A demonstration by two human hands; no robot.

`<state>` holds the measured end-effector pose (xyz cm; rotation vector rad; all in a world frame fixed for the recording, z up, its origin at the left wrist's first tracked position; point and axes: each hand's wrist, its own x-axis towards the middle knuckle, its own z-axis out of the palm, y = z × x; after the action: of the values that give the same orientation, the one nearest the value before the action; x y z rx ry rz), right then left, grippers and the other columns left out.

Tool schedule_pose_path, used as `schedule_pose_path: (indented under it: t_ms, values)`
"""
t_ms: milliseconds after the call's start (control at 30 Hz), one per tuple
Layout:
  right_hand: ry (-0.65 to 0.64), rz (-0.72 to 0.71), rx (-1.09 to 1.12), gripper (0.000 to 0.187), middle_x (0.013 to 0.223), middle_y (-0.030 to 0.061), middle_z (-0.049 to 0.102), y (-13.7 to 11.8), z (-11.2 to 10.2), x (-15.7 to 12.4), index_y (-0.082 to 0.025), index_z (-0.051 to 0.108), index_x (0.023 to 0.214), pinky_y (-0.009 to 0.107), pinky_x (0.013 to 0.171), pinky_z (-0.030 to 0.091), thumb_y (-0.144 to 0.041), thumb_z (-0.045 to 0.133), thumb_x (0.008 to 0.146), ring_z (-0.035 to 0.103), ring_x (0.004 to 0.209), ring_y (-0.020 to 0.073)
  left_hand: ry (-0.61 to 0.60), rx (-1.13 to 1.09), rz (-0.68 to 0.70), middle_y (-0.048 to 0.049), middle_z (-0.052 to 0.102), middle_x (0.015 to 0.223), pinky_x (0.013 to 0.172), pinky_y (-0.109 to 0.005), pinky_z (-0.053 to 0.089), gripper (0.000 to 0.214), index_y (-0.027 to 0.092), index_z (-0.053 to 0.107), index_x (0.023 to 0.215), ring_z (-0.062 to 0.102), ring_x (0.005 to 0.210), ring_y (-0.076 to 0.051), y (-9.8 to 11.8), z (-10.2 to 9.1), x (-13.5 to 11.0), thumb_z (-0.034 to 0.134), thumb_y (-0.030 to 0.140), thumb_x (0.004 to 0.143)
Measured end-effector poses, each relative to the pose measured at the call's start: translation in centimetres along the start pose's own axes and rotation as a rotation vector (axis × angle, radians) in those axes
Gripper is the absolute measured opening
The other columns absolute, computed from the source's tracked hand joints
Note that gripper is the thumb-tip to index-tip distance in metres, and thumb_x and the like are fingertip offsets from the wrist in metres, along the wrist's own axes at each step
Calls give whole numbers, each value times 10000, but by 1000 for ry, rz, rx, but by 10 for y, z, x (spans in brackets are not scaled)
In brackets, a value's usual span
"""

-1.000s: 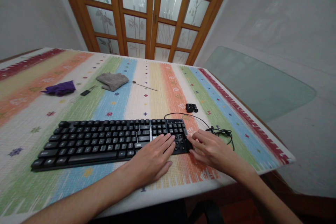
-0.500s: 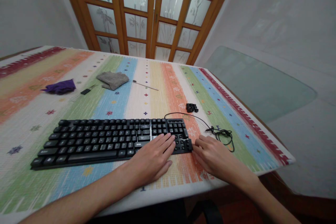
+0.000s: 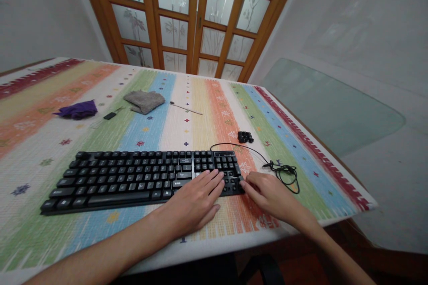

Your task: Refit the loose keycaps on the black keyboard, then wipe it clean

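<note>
A black keyboard (image 3: pixel 113 180) lies across the table, its number pad at the right end. My left hand (image 3: pixel 197 193) rests palm down over the arrow-key area and the left part of the number pad, fingers stretched out. Several switches on the number pad (image 3: pixel 230 182) show without keycaps. At the keyboard's lower right edge, my right hand (image 3: pixel 265 191) has its thumb and bent fingers closed at the last column. Whatever sits between those fingertips is hidden. Farther back on the right is a small cluster of loose black keycaps (image 3: pixel 245 137).
A black cable (image 3: pixel 284 171) runs from the keyboard's back to a bundled coil at the right. Toward the back left are a purple cloth (image 3: pixel 78 109), a small black object (image 3: pixel 109 116), a grey cloth (image 3: pixel 145 101) and a thin brush (image 3: pixel 185 107). A striped tablecloth (image 3: pixel 200 129) covers the table.
My right hand has shifted slightly left over the keyboard's edge. The tall black keycap seen raised beside its fingertips is now out of sight. My left hand keeps its place.
</note>
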<state>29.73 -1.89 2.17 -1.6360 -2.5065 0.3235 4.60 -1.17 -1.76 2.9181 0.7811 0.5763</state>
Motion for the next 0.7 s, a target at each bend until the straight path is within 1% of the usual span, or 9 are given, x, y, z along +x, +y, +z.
schedule_pose_path:
  t_ms: [167,367,467,600,700]
  values:
    - [-62,136,220,381,583,1,554,2,-2,5,-204,517,668,273,547,304,-436,438,960,495,551,148,-10,7,-1,-171,476,1498,1162,-417,339,505,86,453,1403,422,1403,-277,0,0,0,485,340,968]
    - [-97,209,328,401,524,-22,481,4,2,13,-214,440,582,267,515,260,-474,494,882,429,519,129,-19,14,-1,-171,472,1501,1159,-420,345,499,84,463,1395,426,1400,-281,0,0,0,486,342,968]
    - [-101,212,342,417,510,-32,443,5,3,15,-217,420,568,266,507,251,-490,505,872,396,508,122,-8,0,1,-173,472,1500,1160,-419,344,502,85,456,1403,426,1400,-276,0,0,0,488,335,969]
    - [-118,168,342,433,520,-29,450,8,1,14,-210,437,578,269,512,241,-502,498,891,386,513,121,-12,-3,-4,-169,468,1504,1163,-420,339,511,87,457,1405,424,1401,-281,0,1,0,500,338,962]
    - [-149,171,413,459,528,-32,440,12,1,16,-208,440,580,265,512,239,-545,518,883,375,517,117,-24,-3,-5,-173,469,1503,1165,-425,337,511,80,461,1403,425,1400,-287,0,0,0,503,334,962]
